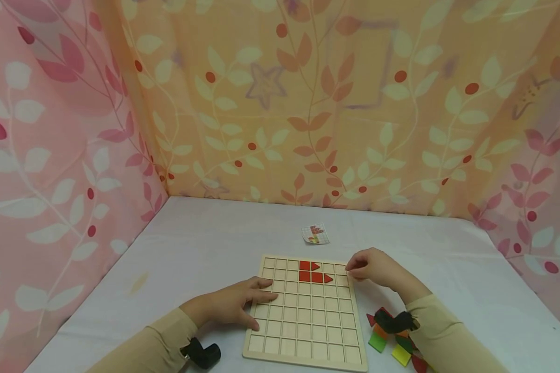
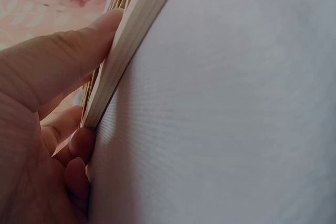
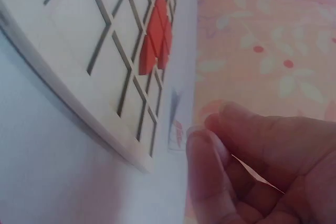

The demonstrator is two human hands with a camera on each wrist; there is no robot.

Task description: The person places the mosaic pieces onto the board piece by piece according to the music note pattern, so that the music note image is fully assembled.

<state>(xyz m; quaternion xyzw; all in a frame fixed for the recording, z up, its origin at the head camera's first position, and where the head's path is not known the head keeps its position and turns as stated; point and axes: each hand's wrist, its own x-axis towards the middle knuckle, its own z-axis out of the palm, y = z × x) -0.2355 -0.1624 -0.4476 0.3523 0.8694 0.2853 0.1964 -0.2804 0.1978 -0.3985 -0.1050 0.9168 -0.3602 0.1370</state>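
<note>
A wooden grid board (image 1: 304, 315) lies on the table, with red squares (image 1: 317, 277) and red pointed pieces (image 1: 328, 278) in its upper rows. My left hand (image 1: 233, 301) rests on the board's left edge, fingers spread over the grid. In the left wrist view the thumb (image 2: 79, 51) presses on the rim and other fingers bend at its side. My right hand (image 1: 375, 267) hovers by the upper right corner, fingers loosely curled. In the right wrist view the thumb and index fingertips of this hand (image 3: 257, 166) lie close together, with no piece visible between them.
A small printed card (image 1: 315, 234) with a red and green picture lies behind the board. Loose pieces, among them a green square (image 1: 377, 342) and a yellow square (image 1: 401, 355), lie right of the board, partly hidden under the right wrist's camera. Patterned cloth walls (image 1: 261, 129) surround the white table.
</note>
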